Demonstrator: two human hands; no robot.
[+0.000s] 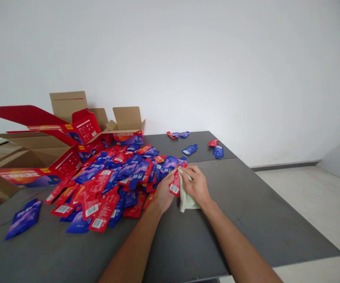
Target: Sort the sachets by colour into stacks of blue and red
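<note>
Far left edge of the table (246, 220): open cartons (40, 157), red and blue print outside, brown cardboard inside, flaps up, clustered toward the back left corner. One small carton (128, 129) sits furthest back, flaps open.

Front left: lone blue pouch (24, 220) lying flat, apart from the main pile.

Left-centre: big heap of pouches (111, 181), red and blue, overlapping, spilling from the cartons toward the table's middle. Many lie label side up, white barcode stickers showing.

Centre: left hand (164, 194) at the heap's right edge, fingers curled onto a red pouch (175, 184), gripping its left side. Pouch stands roughly on end, barcode sticker at the bottom, held between both hands.

Right hand (196, 184) just beside it, fingers bent and closed over a pale green cloth (186, 198), pressing the cloth against the pouch's right side. Cloth hangs below the palm, lower end touching the table. Both forearms come in from the front edge.

Back edge, right of centre: a few stray pouches (190, 149), well apart from the heap, some blue, some red.

Right half of the table is dark grey surface; pale floor beyond it.
</note>
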